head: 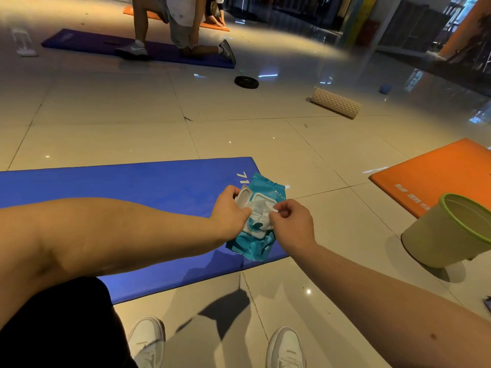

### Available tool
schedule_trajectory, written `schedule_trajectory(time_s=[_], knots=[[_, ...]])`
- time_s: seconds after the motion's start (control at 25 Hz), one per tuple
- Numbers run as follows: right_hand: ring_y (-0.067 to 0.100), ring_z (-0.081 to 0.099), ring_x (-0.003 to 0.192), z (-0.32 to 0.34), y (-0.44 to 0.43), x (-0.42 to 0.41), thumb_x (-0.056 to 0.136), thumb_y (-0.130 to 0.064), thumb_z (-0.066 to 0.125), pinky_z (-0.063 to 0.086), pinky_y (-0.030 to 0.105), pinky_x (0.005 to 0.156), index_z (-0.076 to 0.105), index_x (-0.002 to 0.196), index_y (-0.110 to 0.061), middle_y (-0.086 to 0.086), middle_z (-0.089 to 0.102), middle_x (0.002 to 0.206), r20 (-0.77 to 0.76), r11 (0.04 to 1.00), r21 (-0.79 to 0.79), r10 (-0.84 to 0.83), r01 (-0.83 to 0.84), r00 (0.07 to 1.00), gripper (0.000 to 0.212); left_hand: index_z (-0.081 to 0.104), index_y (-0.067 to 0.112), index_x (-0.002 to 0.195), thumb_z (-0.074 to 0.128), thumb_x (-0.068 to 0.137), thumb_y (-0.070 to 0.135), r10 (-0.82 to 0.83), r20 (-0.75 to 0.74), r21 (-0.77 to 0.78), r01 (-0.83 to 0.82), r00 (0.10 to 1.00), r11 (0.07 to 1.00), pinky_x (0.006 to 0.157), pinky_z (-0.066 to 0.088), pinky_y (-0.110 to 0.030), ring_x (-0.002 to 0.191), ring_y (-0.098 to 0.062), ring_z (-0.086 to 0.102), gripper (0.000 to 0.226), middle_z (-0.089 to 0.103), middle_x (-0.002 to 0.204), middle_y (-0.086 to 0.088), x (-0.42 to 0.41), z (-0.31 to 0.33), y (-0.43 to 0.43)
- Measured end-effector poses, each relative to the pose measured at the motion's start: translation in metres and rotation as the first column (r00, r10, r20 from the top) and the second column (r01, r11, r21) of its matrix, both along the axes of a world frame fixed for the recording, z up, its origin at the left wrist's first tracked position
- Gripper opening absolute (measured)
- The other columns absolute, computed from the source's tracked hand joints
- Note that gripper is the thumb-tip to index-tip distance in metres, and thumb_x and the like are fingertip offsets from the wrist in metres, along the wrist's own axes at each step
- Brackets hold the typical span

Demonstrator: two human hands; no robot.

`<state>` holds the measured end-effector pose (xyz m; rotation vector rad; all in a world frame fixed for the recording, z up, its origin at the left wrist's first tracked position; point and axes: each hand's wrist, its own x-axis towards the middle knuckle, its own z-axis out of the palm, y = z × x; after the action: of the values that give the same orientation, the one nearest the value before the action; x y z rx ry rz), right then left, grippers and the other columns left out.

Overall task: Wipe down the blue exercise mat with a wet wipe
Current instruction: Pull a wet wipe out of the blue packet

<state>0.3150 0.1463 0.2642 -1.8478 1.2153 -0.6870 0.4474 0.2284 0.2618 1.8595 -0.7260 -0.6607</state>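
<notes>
A blue exercise mat point(138, 187) lies flat on the tiled floor in front of me. On its right end rests a teal pack of wet wipes point(261, 243) with its white flip lid open. My left hand point(229, 209) holds the lid side of the pack, fingers curled round the open lid. My right hand point(291, 223) pinches a white wet wipe point(271, 209) that sticks out of the pack's opening.
A beige bin with a green rim point(449, 235) stands on the floor at the right. An orange mat point(435, 173) lies beyond it. Farther off are a foam roller point(336, 102), a black weight plate point(246, 82) and a person kneeling on a dark blue mat point(79, 42).
</notes>
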Motion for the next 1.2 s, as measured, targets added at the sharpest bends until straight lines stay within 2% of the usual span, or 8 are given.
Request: schedule_trajectory(time_s=[0.08, 0.2, 0.36, 0.6, 0.84, 0.92, 1.08, 1.2], knots=[[0.014, 0.061, 0.067, 0.0, -0.003, -0.002, 0.083, -0.014, 0.064, 0.049, 0.026, 0.061, 0.063, 0.084, -0.018, -0.004, 0.064, 0.073, -0.036, 1.0, -0.011, -0.025, 0.024, 0.999, 0.005, 0.049, 0.016, 0.11, 0.069, 0.092, 0.008, 0.015, 0.01, 0.009, -0.015, 1.0, 1.0, 0.058, 0.046, -0.022, 0.084, -0.019, 0.057, 0.028, 0.056, 0.102, -0.002, 0.004, 0.001, 0.0], [0.019, 0.067, 0.071, 0.0, -0.003, 0.0, 0.083, -0.015, 0.064, 0.057, 0.035, 0.066, 0.062, 0.083, -0.02, 0.0, 0.067, 0.076, -0.026, 0.999, 0.02, -0.025, 0.025, 0.999, 0.006, 0.049, 0.014, 0.11, 0.07, 0.09, 0.009, 0.02, -0.019, 0.014, -0.019, 1.0, 1.0, 0.06, 0.047, -0.024, 0.081, -0.017, 0.057, 0.03, 0.059, 0.103, -0.005, 0.004, 0.0, -0.002], [0.023, 0.068, 0.074, 0.0, 0.001, 0.003, 0.087, -0.011, 0.063, 0.059, 0.038, 0.071, 0.06, 0.084, -0.021, 0.003, 0.067, 0.077, 0.008, 0.997, -0.009, 0.082, -0.082, 0.997, 0.011, 0.049, 0.012, 0.111, 0.081, 0.083, 0.023, -0.013, -0.064, -0.009, 0.013, 0.998, 1.0, 0.063, 0.048, -0.025, 0.079, -0.012, 0.058, 0.044, 0.06, 0.099, -0.003, 0.0, -0.002, -0.001], [0.014, 0.056, 0.066, 0.003, 0.006, 0.002, 0.087, -0.014, 0.06, 0.05, 0.035, 0.066, 0.056, 0.079, -0.023, -0.005, 0.06, 0.07, -0.109, 0.977, -0.131, 0.152, -0.166, 0.982, 0.013, 0.049, 0.011, 0.107, 0.075, 0.087, 0.011, 0.014, 0.032, 0.032, -0.015, 0.999, 0.999, 0.068, 0.051, -0.035, 0.078, -0.02, 0.056, 0.033, 0.061, 0.097, -0.008, 0.002, -0.006, -0.001], [0.014, 0.052, 0.064, 0.006, 0.006, 0.001, 0.082, -0.012, 0.056, 0.05, 0.038, 0.066, 0.055, 0.08, -0.019, -0.004, 0.057, 0.07, -0.087, 0.99, -0.075, 0.113, -0.12, 0.99, 0.007, 0.048, 0.013, 0.106, 0.072, 0.088, 0.007, 0.019, 0.07, 0.052, -0.023, 0.997, 0.998, 0.07, 0.052, -0.034, 0.084, -0.021, 0.058, 0.03, 0.059, 0.096, -0.004, 0.002, -0.004, -0.001], [0.015, 0.056, 0.067, 0.006, 0.007, -0.001, 0.084, -0.018, 0.056, 0.052, 0.039, 0.068, 0.056, 0.088, -0.024, -0.007, 0.058, 0.069, -0.135, 0.987, -0.103, 0.113, -0.127, 0.984, 0.008, 0.048, 0.012, 0.108, 0.071, 0.089, 0.008, 0.012, 0.069, 0.058, -0.016, 0.998, 0.998, 0.074, 0.055, -0.038, 0.086, -0.024, 0.06, 0.03, 0.059, 0.096, -0.004, 0.001, -0.004, -0.001], [0.022, 0.064, 0.086, 0.009, 0.011, -0.002, 0.096, -0.033, 0.051, 0.054, 0.04, 0.076, 0.056, 0.127, -0.035, -0.004, 0.068, 0.088, -0.447, 0.893, -0.305, 0.171, -0.329, 0.878, 0.031, 0.048, 0.011, 0.111, 0.069, 0.09, 0.008, -0.015, 0.078, 0.062, 0.01, 0.997, 0.998, 0.08, 0.057, -0.046, 0.091, -0.029, 0.064, 0.03, 0.06, 0.098, -0.006, -0.001, -0.005, 0.001], [0.022, 0.065, 0.096, 0.009, 0.012, 0.002, 0.099, -0.035, 0.049, 0.053, 0.038, 0.081, 0.054, 0.136, -0.037, -0.003, 0.071, 0.102, -0.514, 0.852, -0.362, 0.156, -0.378, 0.844, 0.037, 0.047, 0.012, 0.111, 0.069, 0.091, 0.01, -0.033, 0.09, 0.065, 0.027, 0.995, 0.997, 0.08, 0.056, -0.043, 0.087, -0.024, 0.06, 0.03, 0.056, 0.094, -0.002, -0.003, -0.003, 0.001]])
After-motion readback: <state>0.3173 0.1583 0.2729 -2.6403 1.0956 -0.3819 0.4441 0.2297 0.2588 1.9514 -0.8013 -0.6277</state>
